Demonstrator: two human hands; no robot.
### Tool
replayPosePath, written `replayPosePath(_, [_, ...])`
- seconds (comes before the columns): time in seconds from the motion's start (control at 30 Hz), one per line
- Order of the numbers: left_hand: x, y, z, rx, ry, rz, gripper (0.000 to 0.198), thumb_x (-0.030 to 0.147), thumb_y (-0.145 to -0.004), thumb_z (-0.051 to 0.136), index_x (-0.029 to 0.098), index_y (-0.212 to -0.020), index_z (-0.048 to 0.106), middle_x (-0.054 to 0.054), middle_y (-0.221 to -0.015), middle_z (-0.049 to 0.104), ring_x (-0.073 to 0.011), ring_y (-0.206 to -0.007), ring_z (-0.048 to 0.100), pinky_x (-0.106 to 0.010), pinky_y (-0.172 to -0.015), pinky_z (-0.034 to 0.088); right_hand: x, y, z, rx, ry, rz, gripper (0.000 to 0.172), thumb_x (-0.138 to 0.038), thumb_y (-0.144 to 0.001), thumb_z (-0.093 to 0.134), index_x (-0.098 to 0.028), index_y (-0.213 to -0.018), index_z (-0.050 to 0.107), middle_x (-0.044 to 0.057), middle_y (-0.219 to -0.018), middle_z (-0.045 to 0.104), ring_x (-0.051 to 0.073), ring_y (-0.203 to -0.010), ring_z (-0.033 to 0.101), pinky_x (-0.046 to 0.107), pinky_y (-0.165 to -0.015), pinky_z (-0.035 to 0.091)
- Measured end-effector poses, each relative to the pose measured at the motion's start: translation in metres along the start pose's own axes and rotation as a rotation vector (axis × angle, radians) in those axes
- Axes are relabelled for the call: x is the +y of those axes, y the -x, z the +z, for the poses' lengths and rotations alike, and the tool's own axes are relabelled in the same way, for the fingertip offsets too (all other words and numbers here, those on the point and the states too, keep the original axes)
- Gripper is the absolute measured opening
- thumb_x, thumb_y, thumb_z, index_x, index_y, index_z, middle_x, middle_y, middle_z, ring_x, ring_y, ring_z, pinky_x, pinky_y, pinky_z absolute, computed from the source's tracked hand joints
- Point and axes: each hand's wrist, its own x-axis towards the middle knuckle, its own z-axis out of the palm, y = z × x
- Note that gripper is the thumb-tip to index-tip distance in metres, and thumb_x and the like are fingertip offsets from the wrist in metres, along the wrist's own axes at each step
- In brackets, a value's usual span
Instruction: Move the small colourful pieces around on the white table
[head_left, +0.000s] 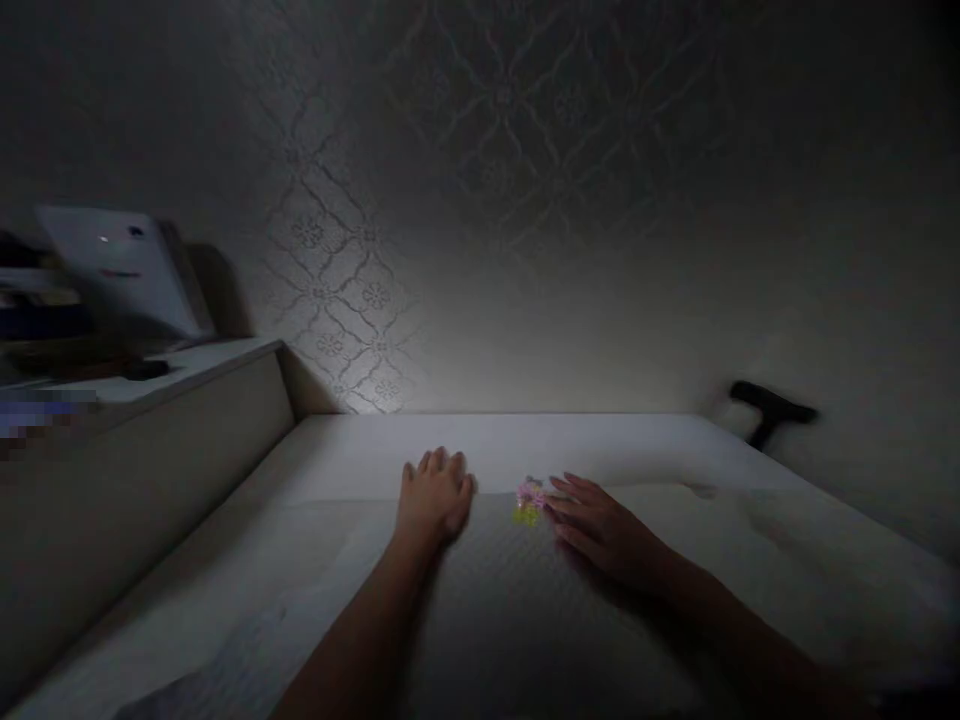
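My left hand (436,497) lies palm down at the back edge of a pale cloth or paper covering (487,600), its fingers slightly apart and nothing in it. Just right of the middle sits a small pink and yellow object (529,499), perhaps beaded; it is too small and blurred to name. My right hand (596,525) reaches in from the right with its fingers stretched out and apart. Those fingertips come right up to the pink part; whether they touch it I cannot tell.
A white tabletop (495,450) meets a patterned wall (510,200) at the back. On the left a raised white shelf (217,362) carries a white box-like object (124,270) and blurred dark items. A black T-shaped thing (772,405) stands at the right edge. The light is dim.
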Motion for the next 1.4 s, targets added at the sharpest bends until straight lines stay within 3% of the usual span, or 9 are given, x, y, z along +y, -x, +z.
replayPosePath(0.27, [0.001,0.0,-0.001,-0.003,0.005,-0.008,0.048,0.039,-0.101,0.031,0.018,-0.139,0.052,-0.018,-0.151,0.048,-0.033,-0.14,0.041,-0.057,-0.113,0.03,0.01,0.027,-0.008,0.001,0.038,0.063,0.041,-0.03,-0.096,0.05,-0.022,-0.133,0.065,0.011,-0.144,0.058,0.028,-0.139,0.047,0.049,-0.114,0.042])
replayPosePath(0.37, [0.001,0.0,-0.002,-0.01,0.007,-0.014,0.048,0.039,-0.101,0.031,0.019,-0.138,0.052,-0.018,-0.151,0.048,-0.0329,-0.141,0.041,-0.057,-0.113,0.031,0.021,0.016,-0.008,0.024,0.04,0.017,0.037,-0.027,-0.095,0.052,-0.021,-0.128,0.068,0.012,-0.14,0.061,0.028,-0.137,0.049,0.051,-0.114,0.041])
replayPosePath(0.5, [0.001,0.001,-0.002,0.001,-0.013,-0.01,0.048,0.039,-0.101,0.029,0.019,-0.139,0.052,-0.017,-0.15,0.05,-0.0309,-0.14,0.042,-0.056,-0.113,0.031,0.032,-0.012,-0.003,0.028,0.01,-0.153,0.031,-0.02,-0.096,0.047,-0.019,-0.115,0.072,0.013,-0.123,0.072,0.026,-0.13,0.057,0.054,-0.116,0.038])
replayPosePath(0.67, [0.002,0.002,-0.003,-0.006,-0.041,-0.02,0.048,0.039,-0.102,0.029,0.021,-0.139,0.051,-0.015,-0.15,0.05,-0.0293,-0.141,0.041,-0.054,-0.114,0.031,0.033,-0.031,-0.001,-0.015,-0.057,-0.248,0.035,-0.02,-0.099,0.042,-0.018,-0.119,0.071,0.012,-0.127,0.069,0.024,-0.128,0.058,0.052,-0.117,0.036])
replayPosePath(0.83, [0.002,0.002,-0.003,-0.005,-0.041,-0.014,0.049,0.039,-0.102,0.029,0.02,-0.141,0.05,-0.016,-0.152,0.048,-0.0298,-0.142,0.04,-0.054,-0.114,0.03,0.028,-0.029,0.001,-0.038,-0.048,-0.125,0.036,-0.022,-0.098,0.044,-0.019,-0.122,0.07,0.011,-0.131,0.067,0.025,-0.132,0.055,0.049,-0.113,0.042])
replayPosePath(0.93, [0.002,0.001,-0.002,-0.005,-0.041,-0.022,0.048,0.039,-0.102,0.03,0.02,-0.141,0.051,-0.016,-0.151,0.048,-0.0299,-0.142,0.04,-0.054,-0.114,0.03,0.034,-0.024,0.004,-0.011,0.036,-0.098,0.033,-0.02,-0.096,0.047,-0.017,-0.117,0.072,0.014,-0.13,0.068,0.027,-0.126,0.059,0.05,-0.112,0.043])
replayPosePath(1.03, [0.002,0.0,-0.001,-0.005,-0.03,-0.023,0.048,0.039,-0.102,0.031,0.019,-0.141,0.051,-0.016,-0.152,0.047,-0.0305,-0.143,0.04,-0.056,-0.115,0.029,0.057,-0.012,0.004,0.02,0.176,-0.031,0.033,-0.016,-0.095,0.045,-0.016,-0.112,0.073,0.015,-0.122,0.071,0.026,-0.116,0.065,0.05,-0.109,0.046])
replayPosePath(1.23, [0.0,0.0,0.0,0.006,-0.028,-0.009,0.049,0.038,-0.102,0.031,0.017,-0.142,0.051,-0.018,-0.151,0.048,-0.0317,-0.142,0.041,-0.057,-0.114,0.031,0.12,0.024,-0.013,0.04,0.441,0.301,0.034,-0.011,-0.091,0.043,-0.013,-0.105,0.074,0.018,-0.113,0.073,0.028,-0.107,0.068,0.046,-0.098,0.053])
replayPosePath(1.4, [0.0,-0.001,0.0,-0.007,-0.041,-0.023,0.051,0.039,-0.102,0.03,0.019,-0.144,0.049,-0.016,-0.153,0.046,-0.0305,-0.143,0.039,-0.056,-0.115,0.03,0.141,0.038,-0.025,0.021,0.494,0.402,0.033,-0.008,-0.09,0.044,-0.013,-0.098,0.076,0.018,-0.11,0.074,0.027,-0.104,0.069,0.044,-0.098,0.051])
